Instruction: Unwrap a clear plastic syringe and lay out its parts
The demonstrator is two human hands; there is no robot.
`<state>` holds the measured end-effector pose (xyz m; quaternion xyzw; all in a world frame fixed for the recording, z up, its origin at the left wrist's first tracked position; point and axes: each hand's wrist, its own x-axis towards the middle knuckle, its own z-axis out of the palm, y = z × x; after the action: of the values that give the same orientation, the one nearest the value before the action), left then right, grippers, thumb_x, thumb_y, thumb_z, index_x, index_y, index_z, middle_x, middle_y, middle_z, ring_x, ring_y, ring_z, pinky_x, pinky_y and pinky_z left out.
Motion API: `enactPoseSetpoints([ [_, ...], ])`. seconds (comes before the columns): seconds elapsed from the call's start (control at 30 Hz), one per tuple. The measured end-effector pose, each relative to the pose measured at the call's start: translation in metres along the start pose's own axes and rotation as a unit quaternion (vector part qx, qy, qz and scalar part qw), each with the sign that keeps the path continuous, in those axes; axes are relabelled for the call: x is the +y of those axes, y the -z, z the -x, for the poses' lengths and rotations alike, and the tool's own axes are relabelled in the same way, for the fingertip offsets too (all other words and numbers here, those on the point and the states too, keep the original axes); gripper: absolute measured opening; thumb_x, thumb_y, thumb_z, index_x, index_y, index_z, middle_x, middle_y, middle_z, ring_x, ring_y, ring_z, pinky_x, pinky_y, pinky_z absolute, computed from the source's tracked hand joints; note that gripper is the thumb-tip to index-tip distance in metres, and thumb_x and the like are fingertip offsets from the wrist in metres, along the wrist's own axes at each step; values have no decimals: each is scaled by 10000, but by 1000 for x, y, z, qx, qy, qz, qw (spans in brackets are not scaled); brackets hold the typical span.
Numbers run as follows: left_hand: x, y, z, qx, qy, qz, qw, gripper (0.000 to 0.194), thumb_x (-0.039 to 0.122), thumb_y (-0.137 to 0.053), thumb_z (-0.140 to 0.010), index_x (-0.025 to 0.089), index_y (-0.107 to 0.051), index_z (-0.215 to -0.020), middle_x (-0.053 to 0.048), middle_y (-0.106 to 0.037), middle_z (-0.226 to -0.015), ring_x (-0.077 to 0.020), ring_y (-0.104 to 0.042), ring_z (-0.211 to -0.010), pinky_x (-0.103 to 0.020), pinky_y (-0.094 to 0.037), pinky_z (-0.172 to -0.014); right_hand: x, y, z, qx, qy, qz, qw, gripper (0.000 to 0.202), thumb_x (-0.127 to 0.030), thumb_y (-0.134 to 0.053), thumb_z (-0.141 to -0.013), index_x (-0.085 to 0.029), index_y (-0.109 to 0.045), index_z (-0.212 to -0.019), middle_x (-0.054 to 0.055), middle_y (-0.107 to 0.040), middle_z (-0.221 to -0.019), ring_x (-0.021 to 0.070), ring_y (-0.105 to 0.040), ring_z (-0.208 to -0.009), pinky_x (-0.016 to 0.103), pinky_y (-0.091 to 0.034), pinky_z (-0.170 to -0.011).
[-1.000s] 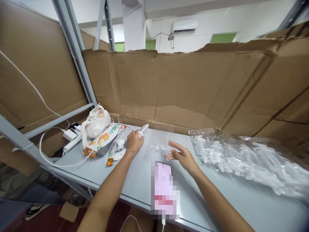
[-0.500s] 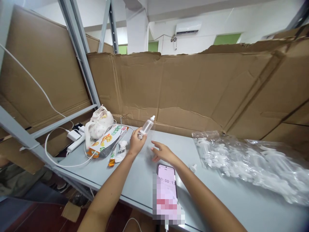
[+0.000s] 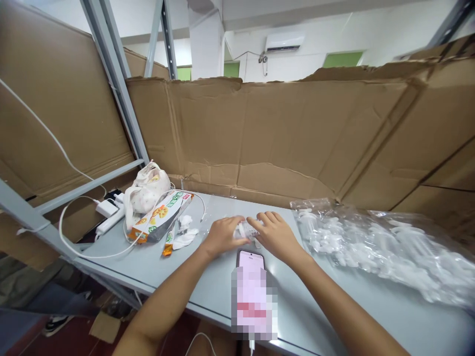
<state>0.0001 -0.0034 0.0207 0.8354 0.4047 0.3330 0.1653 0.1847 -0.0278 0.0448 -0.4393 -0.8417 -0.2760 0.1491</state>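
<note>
A small clear plastic squeeze bottle (image 3: 245,229) with a white end lies sideways between my hands, just above the table. My left hand (image 3: 224,236) is closed round its left end, thumb along the near side. From the right, my right hand (image 3: 277,234) grips the other end, its fingers curled over the top. The nozzle seen earlier is now covered by my fingers. Directly below the hands lies a phone (image 3: 251,287) with a lit pink screen, partly blurred out.
On the right lie clear bags (image 3: 356,247) full of white plastic parts. To the left are an orange and white snack box (image 3: 163,212), crumpled tissue (image 3: 185,238), a white cloth bag (image 3: 150,185) and a power strip (image 3: 111,221). A cardboard wall (image 3: 278,133) stands behind the table.
My left hand has lowered the bottle and turned it from upright-tilted to sideways. My right hand, open and apart before, has moved up to the bottle and closed on it.
</note>
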Motion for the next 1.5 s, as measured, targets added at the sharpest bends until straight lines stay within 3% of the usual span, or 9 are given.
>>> enactPoseSetpoints([
  [0.13, 7, -5, 2, -40, 29, -70, 996, 465, 466, -659, -679, 201, -583, -1053, -52, -678, -839, -229, -622, -795, -304, -434, -727, 4, 0, 5, -14, 33, -4, 999, 341, -101, -581, -742, -225, -590, -1059, 76, -606, -887, 228, -501, -797, 328, -344, -710],
  [0.3, 5, 4, 1, -76, 99, 76, 989, 504, 502, -723, -575, 204, -613, -966, 24, -617, -706, -144, -561, -639, -234, -384, -595, 4, -2, 14, 28, 58, 11, 998, 426, -28, -491, -788, -253, -560, -1142, 83, -605, -949, 230, -498, -846, 338, -337, -752],
  [0.57, 8, 23, 0, -215, 111, 300, 923, 414, 436, -705, -643, 134, -643, -920, 13, -570, -622, -125, -534, -596, -234, -387, -566, 1, 5, 19, 98, 75, 12, 992, 478, -52, -476, -832, -321, -518, -1224, 56, -624, -996, 216, -507, -892, 342, -333, -821],
  [0.73, 5, 23, 0, -70, 115, 144, 980, 473, 421, -724, -616, 201, -633, -1025, -9, -645, -808, -165, -578, -748, -260, -432, -685, 27, 14, 24, 27, -30, -19, 999, 321, -195, -560, -821, -225, -579, -1140, 84, -614, -957, 242, -502, -864, 349, -366, -749],
  [0.9, -16, 25, -6, 55, 122, -46, 990, 538, 461, -632, -720, 231, -545, -1198, -64, -636, -1055, -225, -590, -936, -309, -429, -828, 51, 20, 47, 88, -199, -60, 974, 384, -435, -588, -790, -228, -617, -1112, 125, -518, -1029, 303, -454, -965, 435, -375, -830],
  [1.03, -28, 13, -9, 18, 162, -143, 976, 516, 500, -553, -776, 186, -554, -1185, -111, -596, -1048, -254, -601, -921, -319, -435, -787, 43, 17, 50, 87, -293, -260, 916, 473, -539, -573, -758, -234, -601, -1119, 61, -524, -842, 247, -494, -821, 377, -431, -722],
  [1.2, -28, 1, -9, -11, 161, -229, 960, 465, 461, -539, -801, 183, -553, -1174, -129, -595, -1026, -286, -571, -967, -367, -391, -836, 20, 8, 40, 69, -358, -519, 773, 442, -505, -593, -747, -249, -534, -1103, 47, -600, -925, 184, -539, -723, 308, -450, -625],
  [1.33, -12, 1, -4, 27, 72, -207, 975, 454, 464, -564, -783, 205, -566, -1156, -116, -587, -1104, -300, -489, -1073, -429, -308, -934, 9, 6, 41, 72, -371, -640, 670, 342, -472, -633, -735, -228, -518, -946, 17, -614, -746, 169, -572, -659, 296, -471, -613],
  [1.5, 13, -5, 5, -41, -85, -71, 993, 318, 231, -501, -821, 251, -538, -1136, -18, -607, -1108, -194, -503, -1058, -344, -302, -957, 1, 3, 42, 98, -398, -722, 557, 288, -416, -674, -726, -217, -517, -863, 7, -620, -756, 146, -598, -615, 292, -489, -612],
])
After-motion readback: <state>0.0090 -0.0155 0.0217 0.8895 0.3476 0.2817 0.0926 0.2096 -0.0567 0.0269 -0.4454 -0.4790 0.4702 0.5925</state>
